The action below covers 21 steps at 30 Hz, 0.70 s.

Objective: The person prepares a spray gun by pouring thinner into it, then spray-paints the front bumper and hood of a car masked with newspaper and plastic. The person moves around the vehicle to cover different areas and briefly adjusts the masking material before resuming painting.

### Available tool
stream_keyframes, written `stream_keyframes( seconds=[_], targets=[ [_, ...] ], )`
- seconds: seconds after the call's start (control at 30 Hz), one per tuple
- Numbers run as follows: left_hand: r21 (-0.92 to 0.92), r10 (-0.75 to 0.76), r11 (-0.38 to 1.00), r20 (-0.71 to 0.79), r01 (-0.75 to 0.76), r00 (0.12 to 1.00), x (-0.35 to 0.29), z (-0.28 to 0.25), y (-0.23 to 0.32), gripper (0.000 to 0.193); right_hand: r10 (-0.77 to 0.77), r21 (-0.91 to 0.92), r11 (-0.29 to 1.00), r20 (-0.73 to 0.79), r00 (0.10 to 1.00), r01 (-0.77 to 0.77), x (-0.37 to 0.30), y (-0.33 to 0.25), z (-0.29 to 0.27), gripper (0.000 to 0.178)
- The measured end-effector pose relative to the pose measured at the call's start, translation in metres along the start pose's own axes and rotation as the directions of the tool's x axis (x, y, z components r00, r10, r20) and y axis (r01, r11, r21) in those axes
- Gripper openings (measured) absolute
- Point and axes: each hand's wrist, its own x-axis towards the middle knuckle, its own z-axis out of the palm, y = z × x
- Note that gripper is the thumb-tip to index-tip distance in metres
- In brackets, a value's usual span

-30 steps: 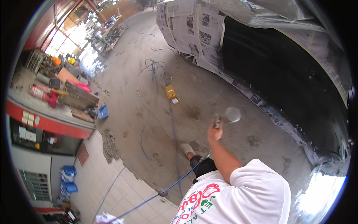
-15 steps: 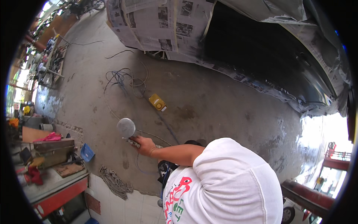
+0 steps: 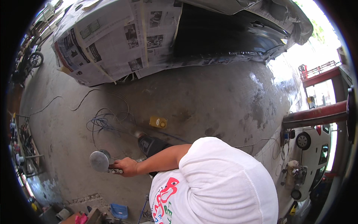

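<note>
My right hand (image 3: 126, 167) is wrapped round the handle of a paint spray gun (image 3: 115, 170), with the arm reaching out to the left. A round metal cup (image 3: 99, 161) sits on the gun, beyond my fingers. The gun is held above the concrete floor, apart from the car. Ahead stands a car masked with newspaper (image 3: 123, 39) and tape, its uncovered panel (image 3: 212, 33) glossy black. My left hand is out of the picture, hidden beyond my white-shirted body.
A tangled blue hose (image 3: 100, 121) lies on the floor near a yellow box (image 3: 158, 122). My leg (image 3: 151, 145) stands beside them. A blue dustpan (image 3: 119, 211) lies at the lower left. To the right are a red lift post (image 3: 315, 114) and a white car (image 3: 317, 149).
My view has turned toward the right, so the masked car and yellow box sit further left. The hand with the spray gun appears lower and further left; my leg has come into view.
</note>
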Motion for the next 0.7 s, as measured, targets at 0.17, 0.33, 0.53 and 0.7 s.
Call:
stream_keyframes(
  seconds=[0.17,0.33,0.53,0.7],
  targets=[
    [0.014,0.023,1.000,0.150,-0.025,0.988,0.081,0.115,-0.005,0.037,0.072,0.047,0.996,-0.035,0.997,-0.070,0.169,0.018,0.043,0.043],
    [0.094,-0.058,0.995,0.260,0.034,0.964,0.157,0.188,-0.017,0.038,0.079,0.063,0.995,-0.068,0.995,-0.075,0.379,0.018,0.075,0.045],
    [0.179,-0.153,0.979,0.338,0.096,0.929,0.261,0.261,-0.039,0.040,0.089,0.021,0.996,-0.027,0.996,-0.089,0.593,-0.003,0.100,0.046],
    [0.149,-0.195,0.977,0.347,0.151,0.917,0.359,0.357,-0.071,0.041,0.075,0.007,0.997,-0.131,0.988,-0.075,0.743,0.004,0.159,0.046]
  ],
)
